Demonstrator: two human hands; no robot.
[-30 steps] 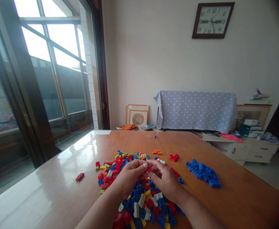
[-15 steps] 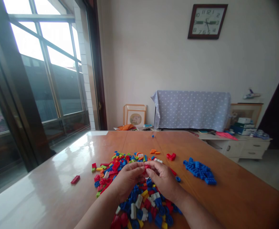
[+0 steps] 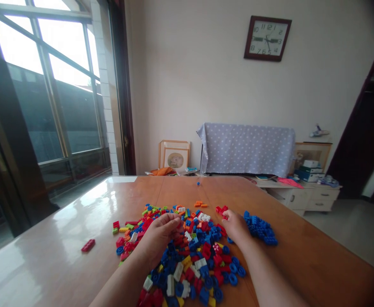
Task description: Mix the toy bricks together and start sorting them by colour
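My left hand [image 3: 161,238] hovers over the left side of a heap of mixed plastic building bricks [image 3: 177,273]. Its fingers are loosely curled and somewhat apart, with nothing visible in them. To the right of the heap, my right hand [image 3: 236,227] pinches at a red building brick [image 3: 225,212] beside the small group of red bricks [image 3: 219,209]. The fingertips partly hide that brick. Just right of this hand lies a pile of blue bricks [image 3: 262,228].
A lone red brick [image 3: 88,245] lies on the left of the glossy wooden table [image 3: 52,273]. Several orange bricks [image 3: 200,204] sit behind the heap, and a small blue piece [image 3: 198,183] is near the far edge. Blue wheel-like rings [image 3: 233,279] edge the heap's right side.
My hands have parted from above the heap, where they held a red piece together. The right one has moved right to the small red group; the left stays over the heap. The view has shifted slightly.
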